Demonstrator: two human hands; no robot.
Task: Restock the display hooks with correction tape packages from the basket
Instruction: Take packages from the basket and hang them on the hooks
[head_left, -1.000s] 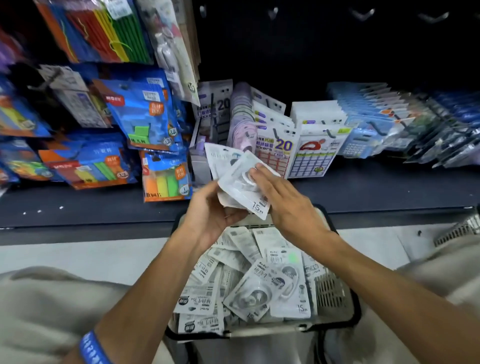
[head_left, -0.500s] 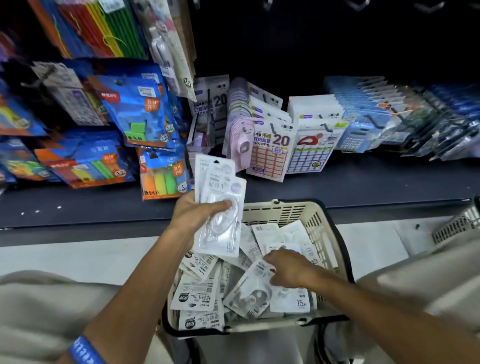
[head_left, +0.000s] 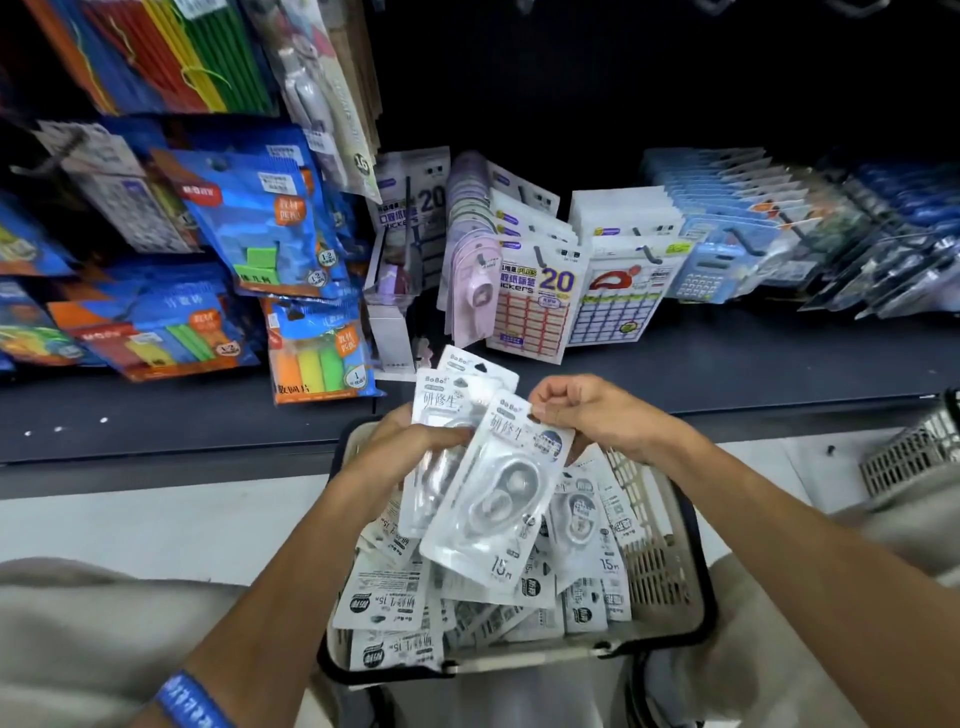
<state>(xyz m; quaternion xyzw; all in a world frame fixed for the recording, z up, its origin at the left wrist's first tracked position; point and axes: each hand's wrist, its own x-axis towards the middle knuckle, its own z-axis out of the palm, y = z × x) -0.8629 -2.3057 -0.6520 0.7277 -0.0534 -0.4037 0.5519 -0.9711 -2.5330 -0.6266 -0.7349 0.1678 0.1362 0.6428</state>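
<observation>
The small stack (head_left: 441, 415) in the middle of the frame could slip and fan out, because it is held only at one side by the left hand (head_left: 410, 452). The front pack (head_left: 498, 493) could then drop back into the basket (head_left: 660, 561). The left fingers are curled round the stack. The top of the front pack is pinched by the right hand (head_left: 597, 421), its fingers pressed together. More packs (head_left: 395, 608) are piled in the basket, lower middle.

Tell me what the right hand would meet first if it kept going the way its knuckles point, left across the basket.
Probably the left hand's stack: the right hand pinches the top of a tilted package right beside it, with the left hand just behind. Depth between them is unclear.
</observation>
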